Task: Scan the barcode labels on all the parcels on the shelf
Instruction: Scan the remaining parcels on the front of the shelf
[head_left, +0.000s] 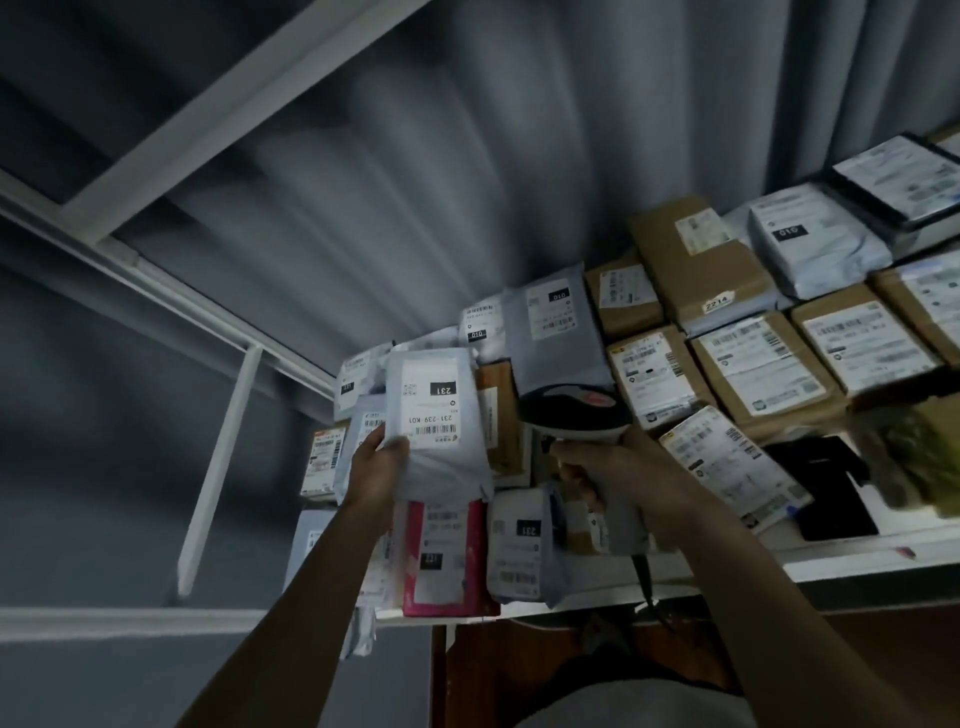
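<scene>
up close, my left hand (375, 467) gripped a pale grey mailer bag (441, 415) by its lower left edge, thumb across the front and fingers behind, and held it lifted and tilted above the other parcels at the left end of the shelf (852, 548). its white label (432, 410) faced me upside down, with a black "231" tag, the line "231-239 k01" and a barcode nearest my thumb. my right hand (631, 493) was wrapped around the handle of a handheld barcode scanner (574, 415), whose light head with a red marking pointed away from me, just to the right of the held bag and apart from it; its dark cable (644, 577) dropped below the shelf edge. under the lifted bag lay a pink parcel (447, 561) with a white label, and beside that, to the right, a white bag (522, 551) tagged "231". further right, brown cardboard boxes (763, 374) with printed labels sat in rows, touching one another, with grey poly bags (815, 239) behind them and another grey bag (550, 332) tagged "010" just beyond the scanner head. a flat black item (831, 493) lay near the front edge on the right, and something greenish next to it was too blurred to make out. grey pleated curtain (467, 156) hung behind the shelf.
</scene>
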